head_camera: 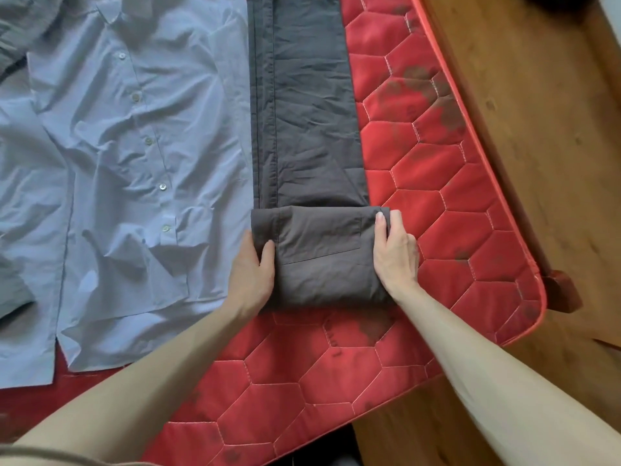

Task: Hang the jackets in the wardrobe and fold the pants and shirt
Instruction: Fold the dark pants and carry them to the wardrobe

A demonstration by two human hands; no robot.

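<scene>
Dark brown pants lie lengthwise on the red quilted mattress, legs stretched away from me. Their near end is folded over into a thick bundle with a back pocket showing on top. My left hand grips the bundle's left edge, thumb on top. My right hand grips its right edge, fingers curled around the fold. A light blue button-up shirt lies flat and open-faced on the mattress to the left, its edge touching the pants.
The mattress rests on a wooden bed frame whose boards show to the right and at the near corner. A grey garment peeks in at the far left, partly under the shirt. Dark stains mark the mattress's right side.
</scene>
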